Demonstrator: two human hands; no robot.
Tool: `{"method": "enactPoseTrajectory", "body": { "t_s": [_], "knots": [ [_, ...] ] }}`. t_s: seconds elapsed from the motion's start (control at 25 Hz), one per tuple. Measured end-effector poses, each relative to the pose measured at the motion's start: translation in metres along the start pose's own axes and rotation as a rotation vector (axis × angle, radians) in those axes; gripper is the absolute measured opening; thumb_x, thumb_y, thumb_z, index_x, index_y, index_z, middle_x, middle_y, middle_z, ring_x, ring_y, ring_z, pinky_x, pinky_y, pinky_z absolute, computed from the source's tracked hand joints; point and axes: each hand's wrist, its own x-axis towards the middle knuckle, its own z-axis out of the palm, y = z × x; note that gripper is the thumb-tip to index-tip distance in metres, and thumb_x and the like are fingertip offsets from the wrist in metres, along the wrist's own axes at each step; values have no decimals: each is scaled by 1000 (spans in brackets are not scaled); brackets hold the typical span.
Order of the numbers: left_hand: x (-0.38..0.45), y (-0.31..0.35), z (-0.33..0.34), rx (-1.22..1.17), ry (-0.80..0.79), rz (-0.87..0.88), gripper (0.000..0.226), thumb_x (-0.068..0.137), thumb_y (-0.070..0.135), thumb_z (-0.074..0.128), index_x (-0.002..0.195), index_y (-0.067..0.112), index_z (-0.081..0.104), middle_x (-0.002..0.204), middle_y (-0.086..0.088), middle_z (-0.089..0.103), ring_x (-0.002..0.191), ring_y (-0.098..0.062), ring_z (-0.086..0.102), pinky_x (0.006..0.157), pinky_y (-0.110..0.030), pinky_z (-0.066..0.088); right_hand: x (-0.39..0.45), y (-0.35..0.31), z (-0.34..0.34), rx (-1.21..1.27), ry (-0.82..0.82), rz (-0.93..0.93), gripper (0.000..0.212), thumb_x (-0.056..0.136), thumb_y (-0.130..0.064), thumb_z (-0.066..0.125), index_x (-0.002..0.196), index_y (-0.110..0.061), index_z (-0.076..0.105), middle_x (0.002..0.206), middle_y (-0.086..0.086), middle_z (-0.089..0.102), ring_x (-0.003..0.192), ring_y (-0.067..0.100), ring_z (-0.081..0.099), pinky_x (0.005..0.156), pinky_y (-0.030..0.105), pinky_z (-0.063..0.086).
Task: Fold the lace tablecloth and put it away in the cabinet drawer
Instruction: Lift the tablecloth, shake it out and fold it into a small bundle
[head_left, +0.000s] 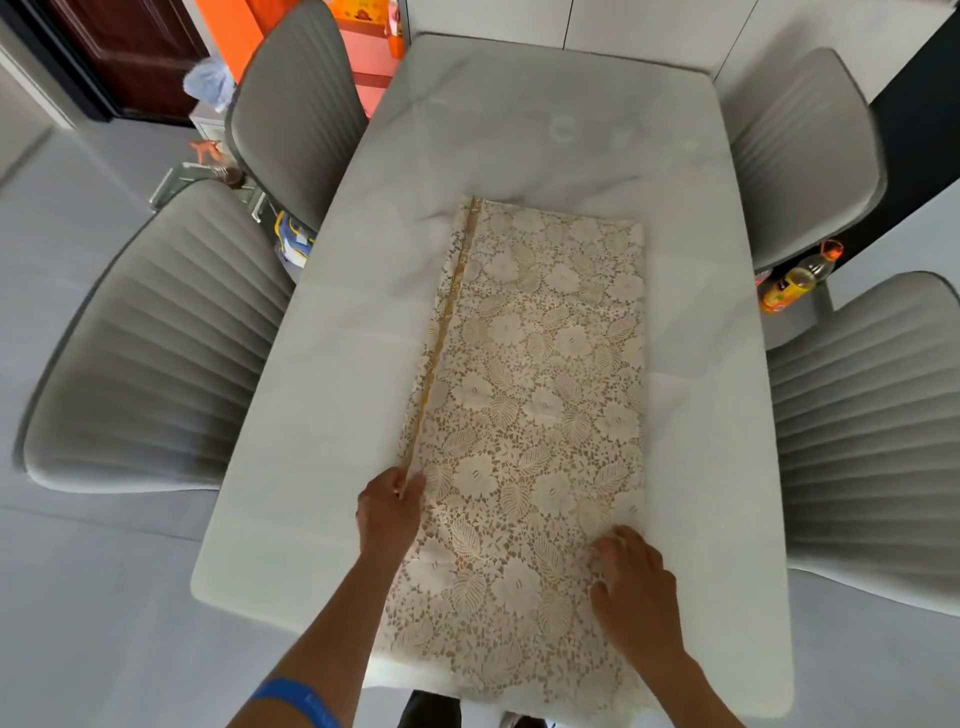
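The cream lace tablecloth (540, 395) lies folded into a long strip down the middle of the white table (322, 395), its near end hanging over the front edge. A gold trim runs along its left edge. My left hand (389, 512) pinches that left edge between thumb and fingers. My right hand (634, 587) rests on the cloth near its right edge, fingers spread and slightly bent against the lace. No cabinet or drawer is in view.
Grey padded chairs stand round the table: two on the left (150, 353) (296, 109) and two on the right (872, 436) (800, 150). A bottle of orange drink (795, 280) stands on the floor at the right. Orange boxes and clutter sit at the far left.
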Motion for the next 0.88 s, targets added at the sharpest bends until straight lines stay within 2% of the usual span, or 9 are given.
{"method": "enactPoseTrajectory", "body": {
  "t_s": [0.12,0.24,0.36,0.44,0.52,0.6,0.72,0.8,0.88],
  "knots": [
    [-4,-7,-7,31,15,15,27,92,30,64,70,17,57,57,8,54,54,-16,54,47,-21,33,0,1,0,19,42,-4,52,84,-24,59,136,-25,50,157,1,32,143,23,30,110,43,35],
    [0,-7,-7,75,-24,8,24,93,28,63,75,11,62,60,5,57,60,-22,59,50,-21,37,2,2,0,0,16,-12,55,85,-24,58,139,-25,48,159,2,30,145,23,27,111,42,34],
    [8,-4,-7,83,-33,-9,32,90,34,66,100,4,71,89,-8,72,87,-28,68,74,-31,51,4,0,2,-32,17,-25,58,88,-28,56,144,-27,43,163,2,23,148,25,22,114,43,30],
    [13,2,-5,71,5,-20,38,88,39,68,104,5,72,100,-8,73,94,-27,68,85,-35,51,4,0,4,-49,23,-42,61,90,-31,55,149,-27,38,165,4,19,151,28,17,117,45,25],
    [19,8,0,69,32,-9,26,89,32,68,87,7,75,87,-10,75,83,-29,70,78,-33,50,4,1,7,-74,13,-55,64,93,-35,51,153,-28,31,166,4,14,152,29,13,119,47,23],
    [22,10,1,90,33,-7,25,89,25,67,73,7,73,75,-11,73,74,-31,69,70,-30,47,3,3,9,-103,10,-54,64,93,-36,50,154,-29,29,165,4,16,152,29,16,119,49,25],
    [24,7,-2,132,-18,5,24,90,19,64,75,3,73,74,-13,72,70,-28,66,69,-30,47,2,0,5,-81,22,-38,59,87,-29,63,143,-22,50,158,10,37,144,34,34,112,55,35],
    [28,12,-4,141,-77,-17,21,90,15,60,77,5,71,77,-12,71,74,-29,67,69,-29,48,12,-8,-4,-87,30,-41,50,85,-27,63,134,-21,57,154,9,43,142,34,39,110,55,36],
    [37,27,-5,84,-120,-76,19,89,16,58,96,7,73,94,-10,74,87,-29,69,74,-31,52,30,-24,-16,-61,72,-90,46,87,-26,60,132,-20,58,153,8,43,142,33,37,112,52,34]
  ]
}}
